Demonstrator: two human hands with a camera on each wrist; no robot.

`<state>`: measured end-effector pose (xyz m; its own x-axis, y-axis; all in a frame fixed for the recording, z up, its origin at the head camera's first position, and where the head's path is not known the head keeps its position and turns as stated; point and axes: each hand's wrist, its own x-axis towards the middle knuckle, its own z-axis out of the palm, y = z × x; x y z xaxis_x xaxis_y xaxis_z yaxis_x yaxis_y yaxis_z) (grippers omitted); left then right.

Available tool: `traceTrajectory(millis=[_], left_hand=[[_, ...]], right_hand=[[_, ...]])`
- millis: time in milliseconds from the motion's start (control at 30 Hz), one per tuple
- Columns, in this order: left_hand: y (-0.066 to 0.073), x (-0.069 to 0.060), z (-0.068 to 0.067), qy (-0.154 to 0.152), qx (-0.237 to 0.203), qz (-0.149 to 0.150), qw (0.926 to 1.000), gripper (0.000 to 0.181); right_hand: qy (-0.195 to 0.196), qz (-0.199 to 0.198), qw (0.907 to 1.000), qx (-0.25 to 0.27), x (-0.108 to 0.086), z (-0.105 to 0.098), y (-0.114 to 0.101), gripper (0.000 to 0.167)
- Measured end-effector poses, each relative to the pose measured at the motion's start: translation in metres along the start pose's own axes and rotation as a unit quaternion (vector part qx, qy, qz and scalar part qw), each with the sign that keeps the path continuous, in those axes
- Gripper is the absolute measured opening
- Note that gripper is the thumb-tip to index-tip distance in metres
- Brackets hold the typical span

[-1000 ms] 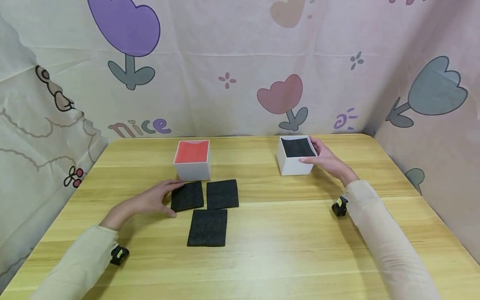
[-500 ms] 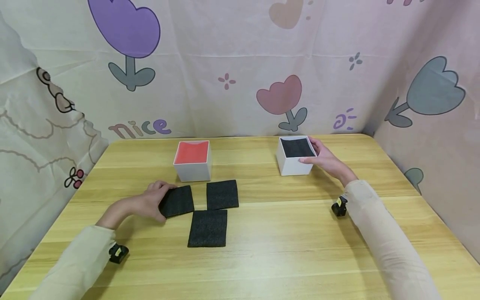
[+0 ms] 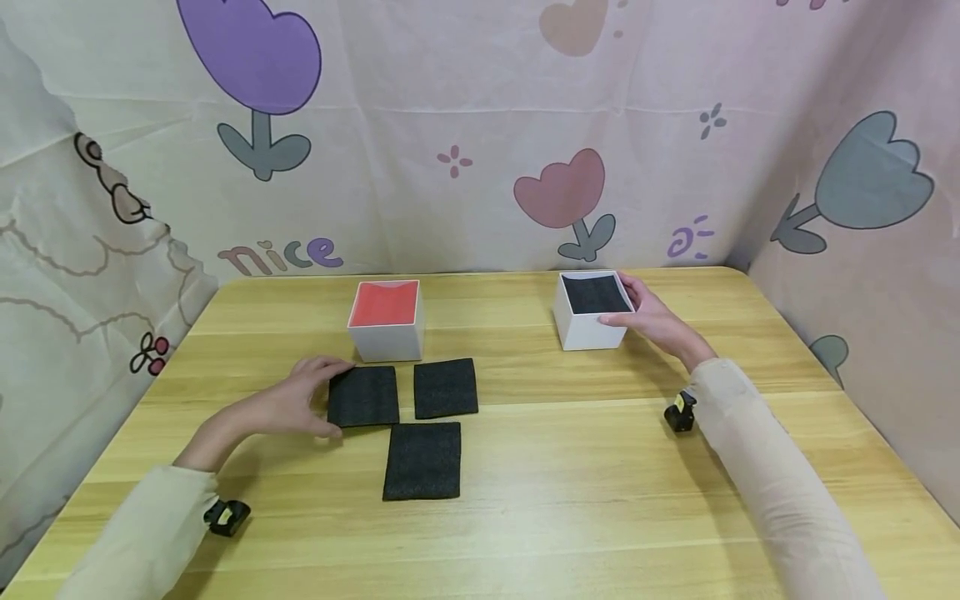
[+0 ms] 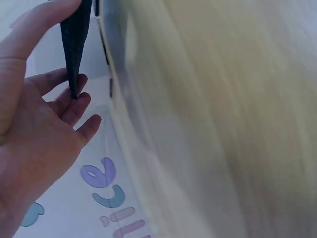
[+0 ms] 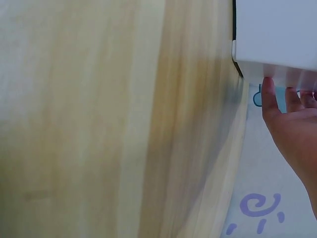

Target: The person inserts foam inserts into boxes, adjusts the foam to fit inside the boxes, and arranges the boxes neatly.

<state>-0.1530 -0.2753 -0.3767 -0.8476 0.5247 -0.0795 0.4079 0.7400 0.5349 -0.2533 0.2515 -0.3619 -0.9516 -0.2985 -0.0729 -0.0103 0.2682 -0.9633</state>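
Note:
In the head view my left hand (image 3: pixel 288 406) holds a black felt square (image 3: pixel 363 396) by its left edge, thumb at the front corner and fingers at the back corner. The left wrist view shows that black felt square (image 4: pixel 75 49) edge-on between thumb and fingers. Two more black felt squares lie close by, a right-hand square (image 3: pixel 446 388) and a front square (image 3: pixel 422 461). At the back right, my right hand (image 3: pixel 663 321) grips the white box (image 3: pixel 591 333) with a black felt piece (image 3: pixel 596 295) inside. Fingertips touch the box wall (image 5: pixel 277 34) in the right wrist view.
Another white box (image 3: pixel 387 342) holding a red piece (image 3: pixel 385 304) stands just behind the black squares. A patterned cloth (image 3: pixel 465 208) hangs along the back of the wooden table (image 3: pixel 570 500). Black wrist cameras hang at both cuffs.
My left hand has drawn the black felt square left, then slightly back to the right and turned it straighter. The front square has shifted a little right. My right hand stays on its box.

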Motion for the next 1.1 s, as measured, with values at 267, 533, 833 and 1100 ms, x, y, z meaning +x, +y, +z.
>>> traceTrajectory(millis=[267,533,833,1100], left_hand=[[0.015,0.001,-0.008,0.026,0.008,0.001,0.9996,0.092],[0.037,0.007,-0.010,0.035,0.002,0.020,0.9992,0.088],[0.062,0.034,-0.012,0.026,-0.022,0.039,0.9987,0.089],[0.082,0.068,-0.008,0.024,-0.036,0.069,0.9966,0.086]], right_hand=[[0.006,-0.007,0.9999,-0.009,0.013,-0.008,0.023,0.095],[0.010,-0.010,0.9998,-0.012,0.013,-0.008,0.025,0.096],[0.013,-0.009,0.9998,-0.012,0.012,-0.010,0.026,0.096],[0.010,-0.012,0.9998,-0.016,0.012,-0.009,0.024,0.096]])
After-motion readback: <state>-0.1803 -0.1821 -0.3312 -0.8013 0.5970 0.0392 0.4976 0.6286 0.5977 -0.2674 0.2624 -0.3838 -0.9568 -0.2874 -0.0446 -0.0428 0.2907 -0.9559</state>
